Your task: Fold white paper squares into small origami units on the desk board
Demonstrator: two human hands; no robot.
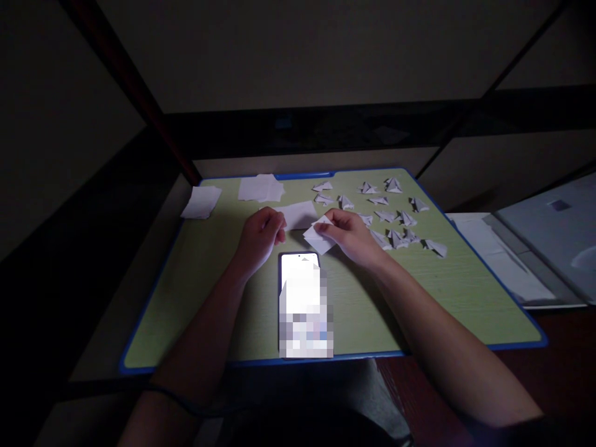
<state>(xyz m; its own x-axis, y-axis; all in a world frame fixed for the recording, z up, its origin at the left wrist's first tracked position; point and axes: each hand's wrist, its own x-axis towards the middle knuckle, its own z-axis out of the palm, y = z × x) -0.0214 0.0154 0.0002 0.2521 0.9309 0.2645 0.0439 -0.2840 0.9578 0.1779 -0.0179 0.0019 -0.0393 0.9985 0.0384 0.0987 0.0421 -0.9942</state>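
Between the thumb and fingers of my right hand (pixel 351 233) is a small folded piece of white paper (pixel 321 236), its pointed corner turned down. My left hand (pixel 264 233) is curled closed to the left of it, apart from the folded paper, and nothing shows in its fingers. Just behind and between the hands lies a white paper sheet (pixel 300 215), close to my left fingertips. Nearer to me is a phone (pixel 300 292) with a lit, partly blurred screen.
Several small folded paper figures (pixel 395 238) are spread over the right side of the green, blue-edged table (pixel 195 298). Paper stacks lie at the back (pixel 261 188) and at the left edge (pixel 202 202). A pale panel (pixel 554 230) stands to the right beyond the table.
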